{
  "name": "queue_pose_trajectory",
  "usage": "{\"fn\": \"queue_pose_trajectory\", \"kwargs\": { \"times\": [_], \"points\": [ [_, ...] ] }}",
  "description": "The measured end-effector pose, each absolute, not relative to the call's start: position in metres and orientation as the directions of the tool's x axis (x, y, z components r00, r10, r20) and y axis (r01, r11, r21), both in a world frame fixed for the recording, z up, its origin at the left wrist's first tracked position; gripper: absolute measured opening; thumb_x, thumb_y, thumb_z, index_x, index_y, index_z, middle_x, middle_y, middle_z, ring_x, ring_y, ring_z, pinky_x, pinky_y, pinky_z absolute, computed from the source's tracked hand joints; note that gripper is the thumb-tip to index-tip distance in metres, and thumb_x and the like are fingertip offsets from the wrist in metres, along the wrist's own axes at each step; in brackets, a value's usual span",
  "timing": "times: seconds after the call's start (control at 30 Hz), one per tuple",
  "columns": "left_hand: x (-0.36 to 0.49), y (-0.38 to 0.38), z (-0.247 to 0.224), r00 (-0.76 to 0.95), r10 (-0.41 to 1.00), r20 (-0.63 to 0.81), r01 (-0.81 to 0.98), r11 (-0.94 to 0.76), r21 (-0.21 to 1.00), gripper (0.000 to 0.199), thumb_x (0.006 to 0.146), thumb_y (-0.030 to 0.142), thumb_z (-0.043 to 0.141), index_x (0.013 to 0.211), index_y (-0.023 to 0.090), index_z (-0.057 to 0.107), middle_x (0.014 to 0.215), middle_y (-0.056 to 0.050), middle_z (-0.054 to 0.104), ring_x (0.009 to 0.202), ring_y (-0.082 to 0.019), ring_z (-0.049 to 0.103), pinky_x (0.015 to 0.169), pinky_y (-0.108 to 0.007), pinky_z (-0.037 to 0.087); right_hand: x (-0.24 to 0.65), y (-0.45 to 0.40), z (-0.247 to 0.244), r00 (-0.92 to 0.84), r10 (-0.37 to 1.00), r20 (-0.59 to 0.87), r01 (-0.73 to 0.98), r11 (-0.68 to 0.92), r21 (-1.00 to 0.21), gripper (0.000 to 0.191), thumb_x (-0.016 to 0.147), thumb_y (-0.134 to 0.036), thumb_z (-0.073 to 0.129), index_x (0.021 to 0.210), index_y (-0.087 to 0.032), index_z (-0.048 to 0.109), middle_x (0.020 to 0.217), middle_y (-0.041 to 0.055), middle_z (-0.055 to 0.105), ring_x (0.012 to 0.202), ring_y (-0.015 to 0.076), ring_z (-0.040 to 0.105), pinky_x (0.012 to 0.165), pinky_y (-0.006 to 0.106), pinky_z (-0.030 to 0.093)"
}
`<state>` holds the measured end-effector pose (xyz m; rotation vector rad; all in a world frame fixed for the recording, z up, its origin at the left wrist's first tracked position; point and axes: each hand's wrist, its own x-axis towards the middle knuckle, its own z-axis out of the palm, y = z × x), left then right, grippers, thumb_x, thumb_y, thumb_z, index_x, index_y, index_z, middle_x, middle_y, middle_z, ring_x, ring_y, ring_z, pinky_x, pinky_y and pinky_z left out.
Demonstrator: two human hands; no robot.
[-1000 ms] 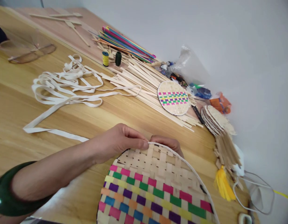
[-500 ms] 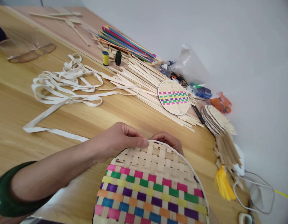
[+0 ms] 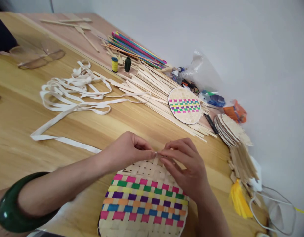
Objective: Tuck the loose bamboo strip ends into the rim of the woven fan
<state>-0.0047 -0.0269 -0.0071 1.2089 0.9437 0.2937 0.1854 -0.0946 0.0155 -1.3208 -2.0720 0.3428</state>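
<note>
A round woven panel (image 3: 144,200) with pink, green, yellow, purple, orange and blue bands stands tilted at the bottom centre. My left hand (image 3: 134,149) pinches its top edge between thumb and fingers. My right hand (image 3: 185,164) is closed at the same edge, its fingertips beside the left thumb, pinching the rim. A white cloth tape (image 3: 73,141) runs over the table toward my left forearm, from a loose heap of it; where it passes behind the forearm is hidden. A green bangle (image 3: 21,204) is on my left wrist.
Pale strips (image 3: 164,108) lie behind, with a smaller woven disc (image 3: 185,105) on them. Yellow (image 3: 114,65) and dark (image 3: 127,64) spools stand near coloured strips (image 3: 139,49). Glasses (image 3: 38,57) lie at left. Stacked fan-shaped pieces (image 3: 232,131), a yellow tassel (image 3: 240,199) and a cable are at right.
My right hand has come from behind the panel round to its front, at the top edge. The panel is turned somewhat, and the view has shifted slightly.
</note>
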Motion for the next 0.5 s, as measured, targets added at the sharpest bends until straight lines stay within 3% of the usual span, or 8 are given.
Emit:
{"fn": "queue_pose_trajectory", "kwargs": {
  "times": [0.2, 0.4, 0.5],
  "points": [
    [-0.004, -0.028, -0.01, 0.623, 0.648, -0.438, 0.266, 0.351, 0.898, 0.026, 0.068, 0.04, 0.071, 0.071, 0.015, 0.074, 0.054, 0.003, 0.055, 0.051, -0.01, 0.039, 0.048, -0.023, 0.025, 0.171, -0.096, 0.006, -0.308, 0.841, 0.446, 0.753, 0.501, -0.426, 0.013, 0.083, -0.008, 0.061, 0.089, -0.019, 0.066, 0.086, 0.0079, 0.065, 0.083, 0.0204, 0.054, 0.071, 0.035, 0.049],
    [-0.004, -0.028, -0.01, 0.615, 0.641, -0.459, 0.276, 0.37, 0.887, 0.026, 0.066, 0.04, 0.072, 0.069, 0.014, 0.072, 0.053, 0.004, 0.053, 0.05, -0.009, 0.038, 0.047, -0.022, 0.026, 0.173, -0.1, 0.016, -0.176, 0.849, 0.498, 0.701, 0.463, -0.543, 0.017, 0.082, -0.007, 0.059, 0.09, -0.021, 0.063, 0.092, 0.006, 0.064, 0.092, 0.0212, 0.056, 0.081, 0.039, 0.048],
    [-0.004, -0.028, -0.011, 0.614, 0.651, -0.446, 0.268, 0.36, 0.894, 0.025, 0.067, 0.039, 0.071, 0.069, 0.014, 0.072, 0.053, 0.004, 0.052, 0.05, -0.008, 0.036, 0.046, -0.022, 0.024, 0.174, -0.098, 0.012, -0.234, 0.843, 0.485, 0.767, 0.466, -0.44, 0.017, 0.082, -0.008, 0.062, 0.093, -0.02, 0.065, 0.099, 0.0071, 0.067, 0.094, 0.0222, 0.055, 0.082, 0.039, 0.049]
  ]
}}
